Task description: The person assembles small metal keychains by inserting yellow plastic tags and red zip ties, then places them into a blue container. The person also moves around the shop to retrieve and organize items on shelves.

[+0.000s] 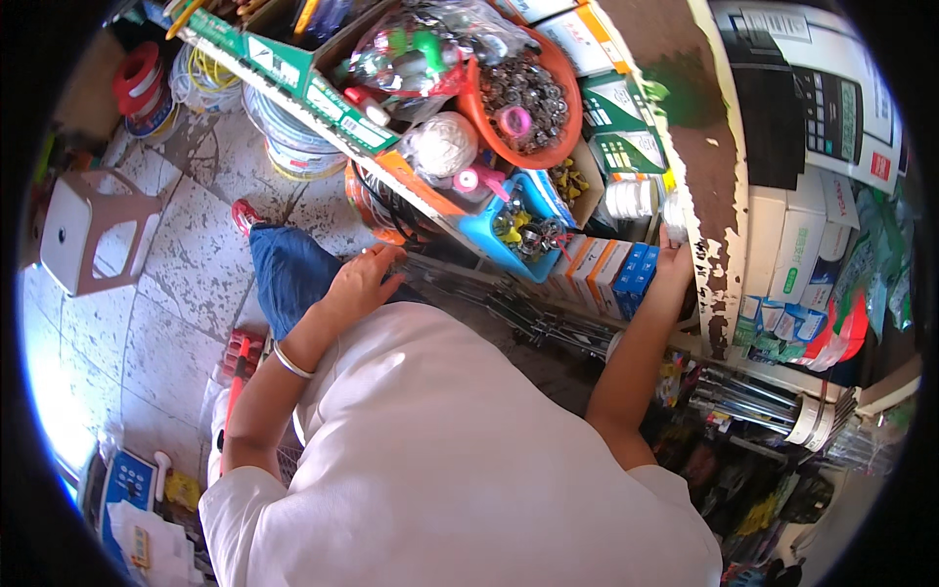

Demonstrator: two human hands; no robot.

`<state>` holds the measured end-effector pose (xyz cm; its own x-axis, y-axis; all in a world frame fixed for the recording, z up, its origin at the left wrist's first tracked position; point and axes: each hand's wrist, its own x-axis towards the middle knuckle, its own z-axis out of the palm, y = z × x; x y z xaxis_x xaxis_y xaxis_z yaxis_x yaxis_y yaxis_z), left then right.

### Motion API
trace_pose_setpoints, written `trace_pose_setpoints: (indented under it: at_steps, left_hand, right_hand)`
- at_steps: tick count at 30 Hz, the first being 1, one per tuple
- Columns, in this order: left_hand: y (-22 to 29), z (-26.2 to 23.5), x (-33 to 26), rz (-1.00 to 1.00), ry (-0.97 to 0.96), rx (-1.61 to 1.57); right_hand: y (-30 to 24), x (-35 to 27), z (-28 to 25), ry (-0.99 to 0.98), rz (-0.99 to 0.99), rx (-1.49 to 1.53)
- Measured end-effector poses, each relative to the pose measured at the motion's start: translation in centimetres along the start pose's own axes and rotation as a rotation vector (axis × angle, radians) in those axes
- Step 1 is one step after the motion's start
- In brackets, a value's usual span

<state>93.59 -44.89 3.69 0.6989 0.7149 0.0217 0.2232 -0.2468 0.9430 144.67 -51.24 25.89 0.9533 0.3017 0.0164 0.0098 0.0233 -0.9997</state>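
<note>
right hand (672, 260) seems mid-reach at a pale item (675, 211), grip hidden; a hold calls for closed fingers. left hand (360, 285) half-curled, contents unclear.

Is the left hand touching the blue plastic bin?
Apart. The head view shows it: the left hand is to the left of and lower than the blue bin, with a plain gap between them.

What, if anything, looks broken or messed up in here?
The brown panel beside the right hand looks damaged: the pale coating along its edges is chipped and ragged. The floor looks shabby too, its pale tiles marked with dark patches, maybe wear or dirt.
</note>
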Motion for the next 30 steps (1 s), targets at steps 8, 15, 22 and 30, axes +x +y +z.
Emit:
trace_pose_setpoints:
  at_steps: [8,15,22,30]
  left_hand:
    - [-1.4,-1.3,-2.0,-0.069,0.092,-0.019]
    - [-0.9,-1.8,-3.4,-0.067,0.068,-0.053]
    - [-1.0,-2.5,-4.5,-0.072,0.030,-0.010]
    - [-0.4,-2.5,-4.1,-0.082,-0.009,0.002]
  right_hand:
    - [1.4,4.5,1.8,-0.020,0.189,-0.144]
    - [2.4,5.1,3.5,0.098,0.099,-0.448]
    - [5.3,4.4,5.0,0.066,0.019,-0.656]
    - [6.0,2.8,4.9,0.064,-0.227,-1.082]
